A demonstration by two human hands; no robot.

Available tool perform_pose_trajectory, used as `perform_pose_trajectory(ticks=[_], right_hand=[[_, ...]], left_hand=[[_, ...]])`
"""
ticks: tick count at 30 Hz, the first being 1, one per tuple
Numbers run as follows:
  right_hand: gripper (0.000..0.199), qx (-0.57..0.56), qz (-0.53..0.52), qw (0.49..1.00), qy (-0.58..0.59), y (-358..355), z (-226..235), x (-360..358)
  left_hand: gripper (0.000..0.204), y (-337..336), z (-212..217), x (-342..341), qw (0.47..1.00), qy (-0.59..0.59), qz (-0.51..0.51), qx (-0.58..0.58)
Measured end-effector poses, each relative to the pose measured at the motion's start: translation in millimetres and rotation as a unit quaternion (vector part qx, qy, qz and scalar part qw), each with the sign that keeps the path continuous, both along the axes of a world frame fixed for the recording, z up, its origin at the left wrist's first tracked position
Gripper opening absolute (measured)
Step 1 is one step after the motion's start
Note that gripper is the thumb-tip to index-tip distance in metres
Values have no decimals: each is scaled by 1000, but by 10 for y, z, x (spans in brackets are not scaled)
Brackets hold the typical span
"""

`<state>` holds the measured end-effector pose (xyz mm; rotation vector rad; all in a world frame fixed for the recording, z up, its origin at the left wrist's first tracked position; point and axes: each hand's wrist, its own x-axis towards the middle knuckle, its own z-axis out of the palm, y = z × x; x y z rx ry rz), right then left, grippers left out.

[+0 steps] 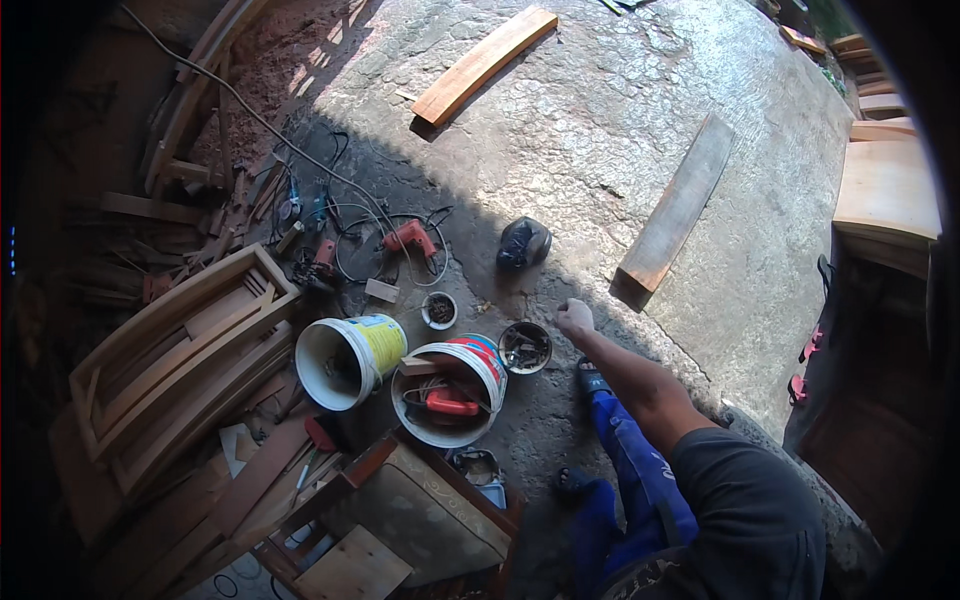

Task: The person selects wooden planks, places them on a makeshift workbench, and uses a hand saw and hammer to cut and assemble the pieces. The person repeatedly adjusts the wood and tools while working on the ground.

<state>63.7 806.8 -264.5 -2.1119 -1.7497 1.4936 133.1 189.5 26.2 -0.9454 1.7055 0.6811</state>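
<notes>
My right hand (574, 319) is closed with its fingers curled in, above the concrete floor. What it holds, if anything, is hidden. Just left of it sits a small round tub (546, 362) with small dark and pale pieces inside. Beyond the hand lies a knotted black plastic bag (523, 244). A white bucket with a red and blue label (481, 349) stands left of the small tub, holding a red power tool (452, 402) and a wood piece. My left hand is out of view.
Another white bucket (378, 342), a small pot (440, 311), a red drill (409, 237) and tangled cords lie to the left. Curved wooden frames (180, 350) are stacked further left. Two thick planks, one orange-brown (485, 65), one grey (680, 205), rest on the floor.
</notes>
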Motion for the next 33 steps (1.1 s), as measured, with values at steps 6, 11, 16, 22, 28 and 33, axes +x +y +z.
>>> perform_pose_trajectory(ticks=[6, 11, 16, 22, 28, 33], right_hand=[[28, -133, 80, 982, -108, -1371, 698, 1928], [26, -121, -5, 981, -153, -2096, 1333, 3140], [24, -45, -267, 959, -81, -2964, 1666, 4061], [21, -80, -542, 837, -11, -4264, 2068, 4040], [20, -169, -447, 869, -129, -5765, 1373, 3621], [27, -161, -384, 899, -133, -6017, 248, 3426]], left_hand=[[61, 30, -476, -519, 990, 39, -47, 130], [48, 718, -696, -1365, 964, 110, -140, 195], [42, 1406, -778, -1922, 938, 95, -239, 234], [39, 1871, -778, -2125, 918, 64, -342, 191], [42, 2435, -632, -1874, 865, 45, -432, 252], [37, 2573, -728, -1715, 858, 7, -439, 266]])
